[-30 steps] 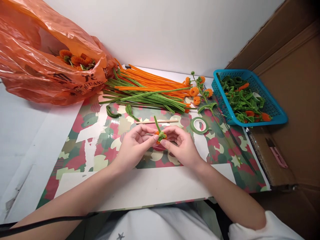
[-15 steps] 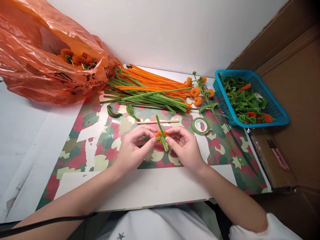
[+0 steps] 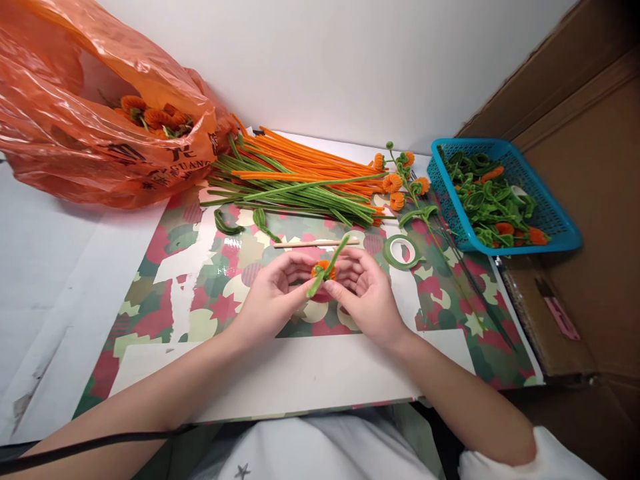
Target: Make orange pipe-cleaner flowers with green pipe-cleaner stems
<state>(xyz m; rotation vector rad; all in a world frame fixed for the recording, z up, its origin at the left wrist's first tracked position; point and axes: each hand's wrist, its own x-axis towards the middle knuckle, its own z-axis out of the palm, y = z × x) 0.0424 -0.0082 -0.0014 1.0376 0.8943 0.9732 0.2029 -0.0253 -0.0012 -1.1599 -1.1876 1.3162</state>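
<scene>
My left hand [image 3: 273, 297] and my right hand [image 3: 367, 293] meet over the patterned mat [image 3: 200, 293]. Between their fingertips they pinch a small orange pipe-cleaner ball [image 3: 324, 269] with a green pipe cleaner [image 3: 330, 264] across it. The green piece lies slanted, its upper end pointing up to the right and its lower end down to the left. A thin wooden stick [image 3: 315, 243] lies on the mat just beyond my fingers. A roll of green tape [image 3: 400, 251] rests to the right of my right hand.
A pile of orange and green pipe cleaners [image 3: 300, 180] lies at the back. An orange plastic bag [image 3: 90, 113] with orange flowers sits far left. A blue basket [image 3: 505, 193] of green and orange pieces stands at right, beside cardboard [image 3: 590, 200]. Finished flower stems [image 3: 400, 180] lie near the basket.
The green pipe cleaner has swung around the orange ball: its upper end pointed up-left before and now points up-right. Both hands stayed in place, fingers shifting on the ball.
</scene>
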